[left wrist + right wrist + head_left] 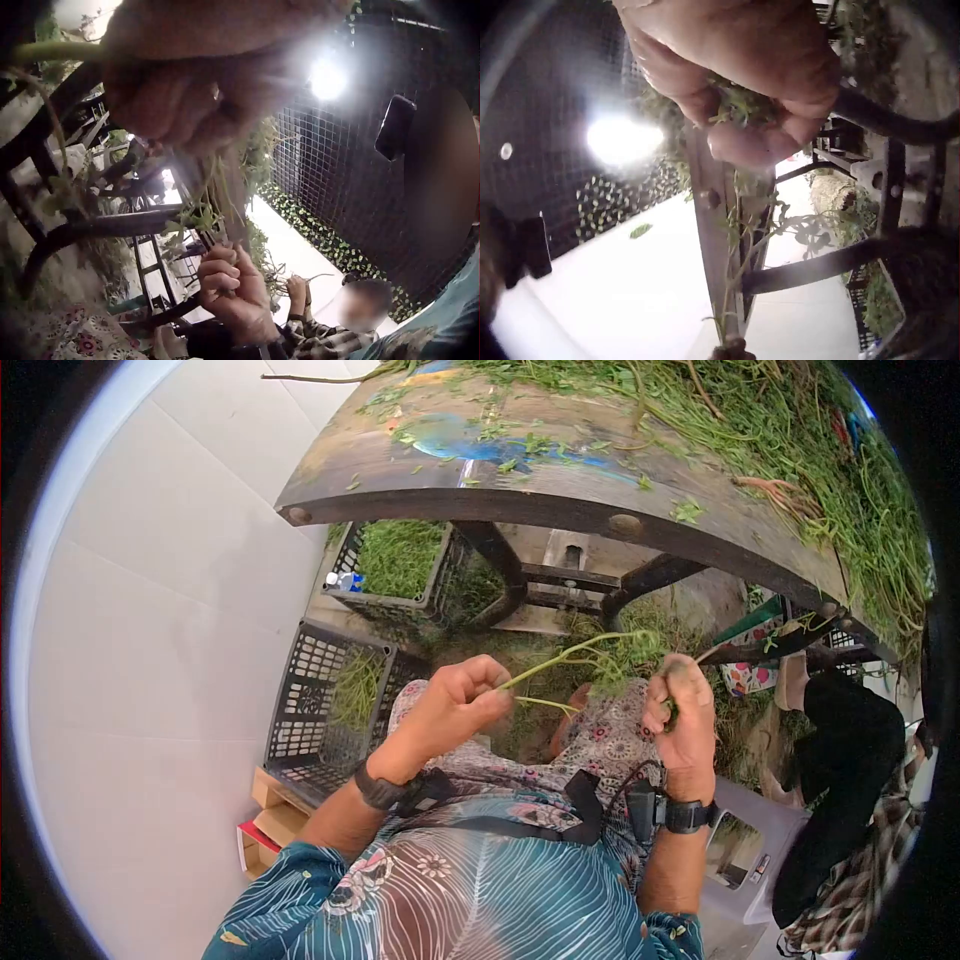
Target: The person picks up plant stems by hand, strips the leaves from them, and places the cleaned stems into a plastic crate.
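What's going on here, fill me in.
A seated person is working through greens by hand. The left hand pinches a stem whose leafy end reaches toward the right hand, which holds some leaves. A big heap lies on the table, with loose bits scattered about. Below, two crates hold more greens.

The head view looks down; close wrist views share both hands (pixel 452 705) (pixel 688 710) and table (pixel 570 478).
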Action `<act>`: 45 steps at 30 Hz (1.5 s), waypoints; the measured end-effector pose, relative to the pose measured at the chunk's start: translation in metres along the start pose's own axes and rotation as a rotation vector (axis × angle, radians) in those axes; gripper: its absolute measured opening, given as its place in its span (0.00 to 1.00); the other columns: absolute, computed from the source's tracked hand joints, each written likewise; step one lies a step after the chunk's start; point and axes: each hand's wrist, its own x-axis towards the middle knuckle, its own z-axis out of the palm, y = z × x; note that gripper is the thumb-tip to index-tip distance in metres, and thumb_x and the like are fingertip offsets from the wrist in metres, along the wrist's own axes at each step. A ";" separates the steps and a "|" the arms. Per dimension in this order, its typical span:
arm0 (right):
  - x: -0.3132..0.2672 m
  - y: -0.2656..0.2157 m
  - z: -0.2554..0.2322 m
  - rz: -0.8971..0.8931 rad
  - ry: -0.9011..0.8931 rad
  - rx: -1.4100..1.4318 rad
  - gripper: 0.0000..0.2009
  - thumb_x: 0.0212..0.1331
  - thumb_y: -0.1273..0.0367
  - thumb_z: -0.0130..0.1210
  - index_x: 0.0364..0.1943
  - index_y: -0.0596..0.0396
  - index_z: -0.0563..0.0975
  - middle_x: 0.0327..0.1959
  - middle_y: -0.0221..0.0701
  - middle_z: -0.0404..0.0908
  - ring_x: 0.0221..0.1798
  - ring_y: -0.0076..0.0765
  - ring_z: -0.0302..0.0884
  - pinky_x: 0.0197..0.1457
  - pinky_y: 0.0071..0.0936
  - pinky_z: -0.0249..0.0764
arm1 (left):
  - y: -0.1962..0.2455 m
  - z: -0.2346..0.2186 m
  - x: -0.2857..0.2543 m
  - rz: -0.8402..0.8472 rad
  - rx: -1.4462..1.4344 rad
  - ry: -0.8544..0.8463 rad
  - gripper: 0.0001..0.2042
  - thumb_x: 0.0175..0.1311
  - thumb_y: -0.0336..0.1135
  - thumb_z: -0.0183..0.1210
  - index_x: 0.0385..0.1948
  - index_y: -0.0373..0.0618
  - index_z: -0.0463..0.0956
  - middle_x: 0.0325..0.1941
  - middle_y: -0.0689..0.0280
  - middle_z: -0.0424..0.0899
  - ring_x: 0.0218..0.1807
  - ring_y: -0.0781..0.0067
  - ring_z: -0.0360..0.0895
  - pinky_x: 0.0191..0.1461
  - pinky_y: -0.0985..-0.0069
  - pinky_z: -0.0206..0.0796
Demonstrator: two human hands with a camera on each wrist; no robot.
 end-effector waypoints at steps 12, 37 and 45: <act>0.008 0.016 0.037 -0.316 0.066 -1.150 0.09 0.53 0.72 0.50 0.36 0.61 0.76 0.30 0.39 0.77 0.33 0.36 0.75 0.39 0.28 0.69 | -0.008 -0.006 -0.006 -0.012 0.079 -0.081 0.05 0.59 0.32 0.54 0.30 0.41 0.69 0.19 0.78 0.67 0.23 0.91 0.60 0.24 0.87 0.52; 0.019 0.027 0.037 0.045 0.282 -0.314 0.07 0.56 0.71 0.45 0.35 0.55 0.74 0.25 0.26 0.76 0.20 0.13 0.60 0.23 0.12 0.57 | 0.002 0.007 -0.005 0.049 0.252 -0.096 0.06 0.57 0.32 0.55 0.28 0.39 0.72 0.16 0.76 0.68 0.20 0.89 0.61 0.22 0.85 0.54; 0.007 0.020 0.035 -0.006 -0.005 -0.885 0.13 0.54 0.69 0.49 0.42 0.60 0.75 0.29 0.27 0.78 0.29 0.21 0.72 0.32 0.19 0.68 | -0.011 -0.005 -0.004 -0.004 0.102 -0.124 0.06 0.60 0.33 0.53 0.30 0.40 0.70 0.20 0.76 0.68 0.24 0.88 0.61 0.26 0.85 0.55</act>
